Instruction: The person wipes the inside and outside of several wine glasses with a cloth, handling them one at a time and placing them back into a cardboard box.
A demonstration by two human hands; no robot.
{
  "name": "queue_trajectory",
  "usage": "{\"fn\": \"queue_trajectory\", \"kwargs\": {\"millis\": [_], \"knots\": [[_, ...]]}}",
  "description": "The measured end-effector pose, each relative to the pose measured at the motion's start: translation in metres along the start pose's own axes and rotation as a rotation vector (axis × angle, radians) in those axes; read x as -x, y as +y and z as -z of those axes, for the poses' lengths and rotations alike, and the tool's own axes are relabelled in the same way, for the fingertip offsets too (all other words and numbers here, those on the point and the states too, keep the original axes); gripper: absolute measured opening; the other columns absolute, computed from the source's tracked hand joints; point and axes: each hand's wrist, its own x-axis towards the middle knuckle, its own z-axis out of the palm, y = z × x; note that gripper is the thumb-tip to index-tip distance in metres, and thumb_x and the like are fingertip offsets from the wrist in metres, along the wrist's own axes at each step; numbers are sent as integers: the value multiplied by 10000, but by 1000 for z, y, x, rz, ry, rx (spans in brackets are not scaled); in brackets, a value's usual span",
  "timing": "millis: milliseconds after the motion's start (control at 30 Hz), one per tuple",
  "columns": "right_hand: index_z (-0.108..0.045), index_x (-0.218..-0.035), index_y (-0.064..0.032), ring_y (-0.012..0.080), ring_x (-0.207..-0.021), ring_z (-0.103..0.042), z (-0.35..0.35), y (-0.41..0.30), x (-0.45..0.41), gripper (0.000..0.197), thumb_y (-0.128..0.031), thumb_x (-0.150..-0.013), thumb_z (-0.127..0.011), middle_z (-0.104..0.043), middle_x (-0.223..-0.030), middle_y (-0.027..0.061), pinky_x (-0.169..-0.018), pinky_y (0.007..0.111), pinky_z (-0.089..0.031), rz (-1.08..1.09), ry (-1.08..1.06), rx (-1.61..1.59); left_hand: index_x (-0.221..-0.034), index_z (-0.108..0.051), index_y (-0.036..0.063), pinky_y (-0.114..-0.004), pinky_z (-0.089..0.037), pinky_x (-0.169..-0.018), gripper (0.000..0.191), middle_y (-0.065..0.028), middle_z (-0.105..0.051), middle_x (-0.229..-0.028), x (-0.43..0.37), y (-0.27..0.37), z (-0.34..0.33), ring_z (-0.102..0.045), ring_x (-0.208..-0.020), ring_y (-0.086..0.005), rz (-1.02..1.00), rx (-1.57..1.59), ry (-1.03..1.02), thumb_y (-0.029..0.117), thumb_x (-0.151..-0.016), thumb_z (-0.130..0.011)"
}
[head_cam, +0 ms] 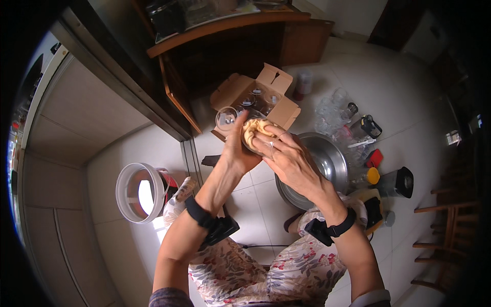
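Observation:
My left hand (238, 155) is wrapped around a clear glass (257, 152), which is mostly hidden behind my hands. A bunched yellow cloth (254, 128) fills its mouth. The fingers of my right hand (285, 153) press into the cloth and against the rim. Just beyond stands an open cardboard box (245, 86), holding several labelled clear glasses (271, 98). Another clear glass (226, 118) is at the box's near left corner. Below my right hand, a wide stainless steel basin (333, 157) sits on the floor, partly covered by my arm.
On the left stands a white-rimmed bucket (139, 165). Several glass vessels (330, 111), a yellow-lidded jar (372, 175) and a black-lidded container (402, 182) crowd the floor at right. A wooden cabinet (307, 42) with open doors is ahead; wooden chairs (445, 245) stand far right.

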Motion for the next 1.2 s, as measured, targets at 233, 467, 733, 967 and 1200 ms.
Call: {"fn": "queue_trajectory", "kwargs": {"millis": [233, 467, 733, 967, 1200], "knots": [[-659, -1114, -28, 209, -1058, -576, 13, 1, 7, 339, 4, -779, -613, -640, -1157, 70, -880, 342, -423, 121, 63, 165, -969, -611, 50, -388, -517, -824, 323, -98, -667, -934, -11, 13, -2, -632, -856, -244, -61, 105, 149, 351, -851, -609], [-637, -1153, -42, 254, -802, -655, 8, -3, 8, 396, 31, -766, -589, -574, -1278, 87, -689, 385, -511, -41, 22, 195, -951, -605, 54, -375, -526, -824, 311, -100, -659, -925, -13, 8, -1, -633, -847, -225, -78, 80, 147, 344, -841, -607], [-324, -1421, -75, 227, -715, -638, 0, -3, 19, 667, 38, -802, -544, -539, -1265, 180, -545, 323, -553, -427, -197, -247, -1013, -542, 80, -350, -545, -760, 243, -71, -625, -930, -14, -13, -1, -629, -833, -184, -341, -231, 105, 292, -899, -571], [-234, -1458, -52, 31, -516, -413, 17, -6, 17, 707, 34, -831, -548, -515, -1209, 90, -398, 191, -468, -794, -325, -1290, -1020, -532, 55, -312, -549, -766, 213, -84, -619, -959, -8, -14, -2, -629, -875, -180, -443, -373, 72, 237, -912, -554], [-450, -1275, -77, 22, -467, -383, 21, 4, 30, 389, -26, -894, -509, -542, -1104, 57, -340, 180, -403, -809, -203, -1814, -975, -572, 61, -285, -518, -813, 176, -57, -626, -957, 5, 0, -22, -613, -902, -148, -468, -404, -72, 222, -907, -560]]}}
